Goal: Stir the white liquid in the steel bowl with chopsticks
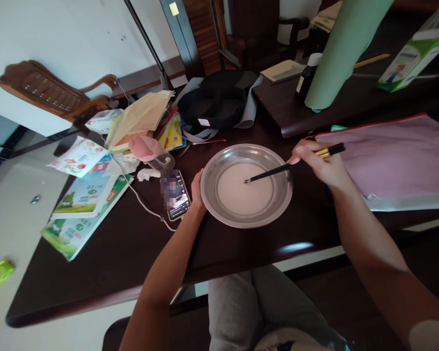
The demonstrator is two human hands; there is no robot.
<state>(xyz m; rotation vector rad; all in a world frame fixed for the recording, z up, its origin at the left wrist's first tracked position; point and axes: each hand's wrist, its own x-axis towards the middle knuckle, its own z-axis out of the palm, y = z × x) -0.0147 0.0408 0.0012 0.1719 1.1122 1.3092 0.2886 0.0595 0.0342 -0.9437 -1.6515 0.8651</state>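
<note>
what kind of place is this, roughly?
Likely a room in a home, perhaps a living or study area: there's a carved wooden armchair, picture-covered books on the dark table, and a metal bowl among them.

The rim of the bowl (247,222) hides some of your left hand's (196,191) fingers, and your right hand (316,158) covers part of the chopsticks (272,171); you can't tell whether their tips dip into the white liquid (241,200). Left of centre, pixelation masks part of the phone's (177,200) screen. At upper right, the top edge cuts your view of the green roll (344,58), and the right edge crops the carton (404,63) and the pink pouch (398,161). At lower left, the bright green object (0,274) is cropped and unidentifiable.
</note>
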